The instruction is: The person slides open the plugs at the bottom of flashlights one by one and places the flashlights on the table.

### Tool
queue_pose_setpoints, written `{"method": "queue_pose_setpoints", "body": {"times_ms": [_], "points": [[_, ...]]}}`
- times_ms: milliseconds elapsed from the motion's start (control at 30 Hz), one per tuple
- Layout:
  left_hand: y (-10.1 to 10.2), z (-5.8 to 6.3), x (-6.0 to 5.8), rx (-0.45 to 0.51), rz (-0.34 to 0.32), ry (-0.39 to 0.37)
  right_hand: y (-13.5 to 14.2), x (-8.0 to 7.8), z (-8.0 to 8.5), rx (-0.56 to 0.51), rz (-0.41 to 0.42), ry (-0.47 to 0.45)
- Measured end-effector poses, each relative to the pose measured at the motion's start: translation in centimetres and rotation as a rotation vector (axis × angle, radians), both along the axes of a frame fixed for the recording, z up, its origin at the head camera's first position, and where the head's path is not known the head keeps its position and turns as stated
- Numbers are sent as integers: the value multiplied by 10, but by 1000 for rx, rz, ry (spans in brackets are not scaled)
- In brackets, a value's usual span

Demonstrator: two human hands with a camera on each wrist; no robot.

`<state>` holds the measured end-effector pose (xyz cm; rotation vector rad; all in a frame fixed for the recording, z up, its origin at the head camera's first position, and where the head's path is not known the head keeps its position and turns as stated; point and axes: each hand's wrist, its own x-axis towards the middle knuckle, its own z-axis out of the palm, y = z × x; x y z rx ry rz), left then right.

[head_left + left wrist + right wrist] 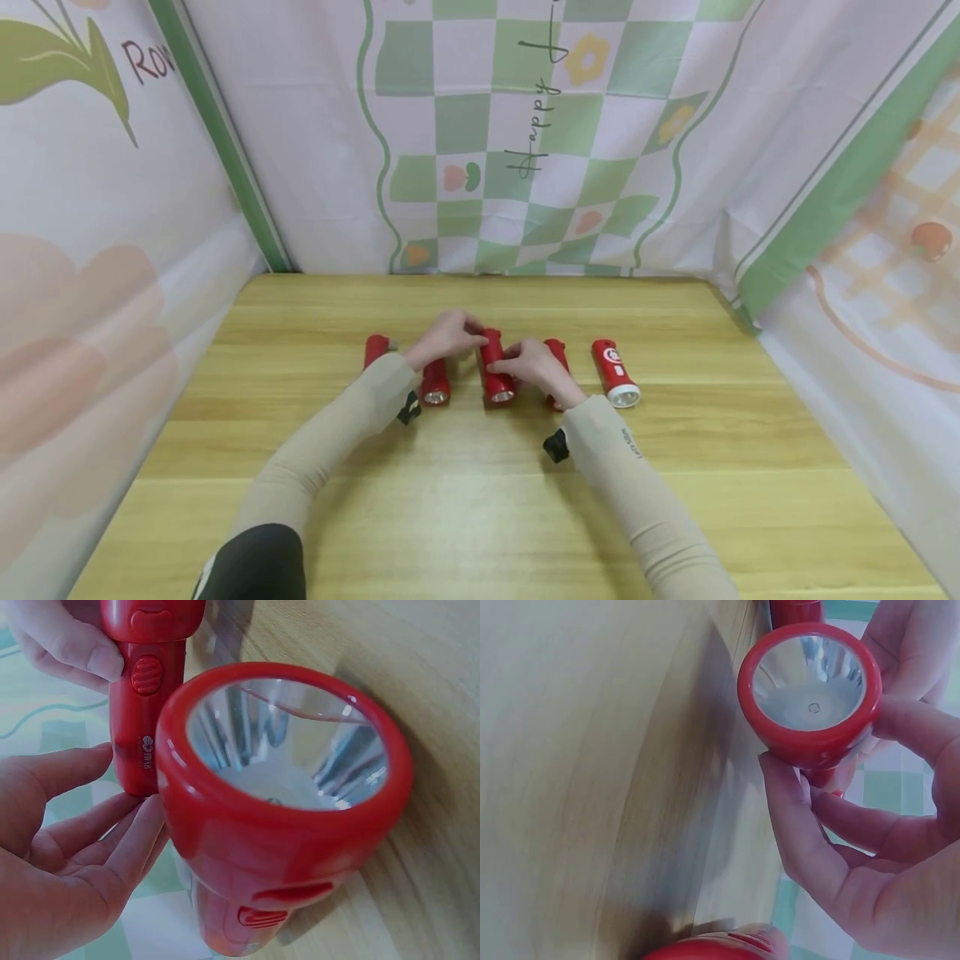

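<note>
Both hands hold one red flashlight point(495, 360) in the middle of a row of flashlights. The left hand point(447, 336) has its thumb and fingertips at the tail end, which shows in the left wrist view beside the switch and white print. My right hand point(531, 363) grips the same flashlight near its head, thumb on one side and fingers on the other. In the right wrist view its round reflector point(810, 694) faces the camera. Just left of it lies another red flashlight point(435, 385), whose wide lens point(289, 750) fills much of the left wrist view.
A red flashlight point(374, 348) at far left is partly behind the left forearm. Another red flashlight point(557, 352) is partly hidden by the right hand. At the right end lies a red flashlight with a white rim point(615, 373). Patterned curtains point(517, 125) border the wooden table point(465, 517).
</note>
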<state>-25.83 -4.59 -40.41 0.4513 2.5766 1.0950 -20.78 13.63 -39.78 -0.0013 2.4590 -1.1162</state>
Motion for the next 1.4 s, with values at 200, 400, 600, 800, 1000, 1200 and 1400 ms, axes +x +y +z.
{"method": "queue_pose_setpoints", "body": {"times_ms": [200,400,600,800,1000,1200,1400], "points": [[-3,1,2,33,8,3,0,0,3,-8,10,12],[-5,1,4,59,12,25,1,0,4,23,13,39],[-6,1,4,96,9,46,2,-1,4,18,2,61],[-7,2,3,128,11,56,2,1,6,28,13,132],[-6,7,6,144,26,58,3,0,8,30,6,173],[-6,12,8,157,45,67,4,0,10,16,-4,170],[-7,12,9,181,51,93,5,-1,11,1,-13,154]]}}
